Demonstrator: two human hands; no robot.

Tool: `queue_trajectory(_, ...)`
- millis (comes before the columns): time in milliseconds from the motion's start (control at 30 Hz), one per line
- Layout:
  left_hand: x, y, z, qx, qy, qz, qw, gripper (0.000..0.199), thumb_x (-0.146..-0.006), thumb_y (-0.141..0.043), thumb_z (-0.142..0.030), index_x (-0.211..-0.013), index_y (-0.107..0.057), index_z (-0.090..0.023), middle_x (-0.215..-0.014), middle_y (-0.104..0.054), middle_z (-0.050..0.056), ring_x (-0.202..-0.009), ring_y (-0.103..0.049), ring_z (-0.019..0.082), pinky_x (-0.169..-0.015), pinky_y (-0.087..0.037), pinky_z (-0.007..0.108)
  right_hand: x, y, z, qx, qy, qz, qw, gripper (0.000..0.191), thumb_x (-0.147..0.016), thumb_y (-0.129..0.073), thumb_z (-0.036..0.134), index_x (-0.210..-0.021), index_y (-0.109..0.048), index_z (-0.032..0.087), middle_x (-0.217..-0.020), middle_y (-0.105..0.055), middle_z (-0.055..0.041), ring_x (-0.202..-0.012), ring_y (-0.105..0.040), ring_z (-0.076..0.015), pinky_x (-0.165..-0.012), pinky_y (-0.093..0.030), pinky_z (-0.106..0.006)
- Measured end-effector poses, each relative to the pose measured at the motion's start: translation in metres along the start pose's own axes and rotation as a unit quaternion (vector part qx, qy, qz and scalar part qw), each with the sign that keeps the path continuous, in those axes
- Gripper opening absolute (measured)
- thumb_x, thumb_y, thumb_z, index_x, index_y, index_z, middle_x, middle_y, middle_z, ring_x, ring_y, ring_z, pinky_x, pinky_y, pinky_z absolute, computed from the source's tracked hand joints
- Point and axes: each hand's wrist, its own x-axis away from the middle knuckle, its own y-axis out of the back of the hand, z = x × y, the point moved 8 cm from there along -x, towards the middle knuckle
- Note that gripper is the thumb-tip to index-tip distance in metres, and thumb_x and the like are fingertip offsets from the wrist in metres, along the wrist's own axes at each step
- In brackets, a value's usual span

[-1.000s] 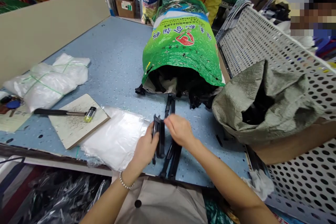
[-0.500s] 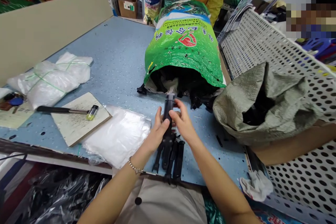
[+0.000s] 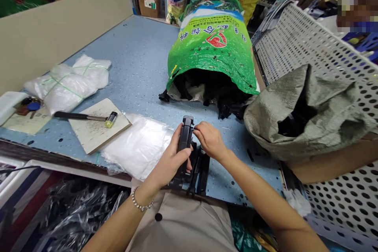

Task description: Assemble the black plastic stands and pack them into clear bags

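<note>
From the left hand (image 3: 168, 161), black part (image 3: 185, 138) points forward.

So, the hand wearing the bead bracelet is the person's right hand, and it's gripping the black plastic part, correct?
Not quite: the head view shows the bead bracelet on the left wrist, not the right. So the left hand is the one gripping the black plastic part.

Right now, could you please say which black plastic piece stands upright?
The piece in the left hand; the others lie side by side below it.
</note>
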Motion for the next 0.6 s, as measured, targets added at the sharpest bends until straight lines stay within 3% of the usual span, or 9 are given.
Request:
queue_trajectory(100, 0.007, 0.003, -0.015, -0.101, -0.057, -0.008, 0.993, 0.087, -0.083, -0.061, -0.036, -0.153, -0.01, -0.031, -0.132, -0.052, 0.012, -0.086, -0.064, 0.022, -0.081, -0.053, 0.04, 0.01, -0.01, -0.005, -0.192, -0.153, 0.061, 0.967, 0.047, -0.098, -0.02, 0.055, -0.076, -0.045, 0.022, -0.057, -0.039, 0.0043, -0.048, -0.037, -0.0122, -0.048, -0.034, -0.025)
queue_trajectory(167, 0.008, 0.004, -0.018, -0.083, -0.046, 0.006, 0.995, 0.086, -0.083, -0.061, -0.036, -0.152, -0.011, -0.033, -0.129, -0.054, 0.011, -0.081, -0.065, 0.02, -0.075, -0.054, 0.036, 0.013, -0.011, -0.001, -0.215, -0.193, 0.121, 0.95, 0.049, -0.098, -0.016, 0.055, -0.075, -0.044, 0.022, -0.053, -0.035, 0.0062, -0.043, -0.032, -0.0111, -0.044, -0.03, -0.024)
queue_trajectory(200, 0.007, 0.004, -0.018, -0.041, -0.023, 0.022, 0.999, 0.085, -0.083, -0.06, -0.037, -0.152, -0.009, -0.034, -0.122, -0.058, 0.009, -0.072, -0.064, 0.017, -0.067, -0.054, 0.034, 0.011, -0.005, 0.003, -0.177, -0.177, 0.135, 0.959, 0.048, -0.098, -0.019, 0.055, -0.076, -0.045, 0.021, -0.055, -0.038, 0.0052, -0.046, -0.035, -0.0114, -0.046, -0.032, -0.024)
queue_trajectory(300, 0.007, 0.002, -0.017, 0.102, 0.05, 0.068, 0.991, 0.077, -0.085, -0.055, -0.039, -0.149, -0.015, -0.029, -0.091, -0.066, 0.004, -0.052, -0.06, 0.014, -0.047, -0.05, 0.026, -0.002, 0.025, 0.024, 0.064, -0.005, 0.106, 0.992, 0.039, -0.098, -0.034, 0.05, -0.087, -0.054, 0.018, -0.073, -0.056, -0.0032, -0.065, -0.049, -0.0156, -0.058, -0.037, -0.028)
queue_trajectory(367, 0.009, 0.001, -0.017, 0.148, 0.086, 0.102, 0.98, 0.066, -0.085, -0.053, -0.041, -0.143, -0.029, -0.018, -0.068, -0.064, 0.001, -0.045, -0.058, 0.015, -0.041, -0.046, 0.024, -0.003, 0.033, 0.046, 0.223, 0.153, 0.101, 0.957, 0.034, -0.098, -0.038, 0.044, -0.091, -0.057, 0.017, -0.082, -0.059, -0.0069, -0.072, -0.049, -0.0177, -0.062, -0.035, -0.03)
queue_trajectory(467, 0.016, -0.004, -0.014, 0.174, 0.147, 0.151, 0.962, 0.049, -0.086, -0.046, -0.044, -0.118, -0.051, -0.007, -0.05, -0.059, 0.001, -0.038, -0.054, 0.015, -0.037, -0.043, 0.022, 0.007, 0.029, 0.065, 0.336, 0.324, 0.141, 0.873, 0.03, -0.101, -0.035, 0.03, -0.088, -0.06, 0.018, -0.076, -0.058, -0.0056, -0.068, -0.046, -0.0172, -0.059, -0.03, -0.031)
queue_trajectory(533, 0.022, -0.008, -0.01, 0.179, 0.18, 0.165, 0.953, 0.043, -0.086, -0.044, -0.044, -0.105, -0.056, -0.007, -0.049, -0.059, 0.003, -0.036, -0.053, 0.014, -0.037, -0.043, 0.022, 0.012, 0.024, 0.068, 0.351, 0.37, 0.181, 0.841, 0.031, -0.1, -0.033, 0.022, -0.086, -0.06, 0.019, -0.074, -0.057, -0.0045, -0.067, -0.045, -0.0166, -0.058, -0.028, -0.032)
queue_trajectory(600, 0.025, -0.01, -0.008, 0.164, 0.176, 0.16, 0.957, 0.041, -0.086, -0.046, -0.042, -0.106, -0.055, -0.008, -0.049, -0.059, 0.003, -0.037, -0.055, 0.014, -0.038, -0.044, 0.022, 0.015, 0.018, 0.066, 0.347, 0.369, 0.213, 0.836, 0.034, -0.1, -0.031, 0.023, -0.082, -0.059, 0.02, -0.073, -0.057, -0.0046, -0.067, -0.045, -0.0167, -0.058, -0.028, -0.032)
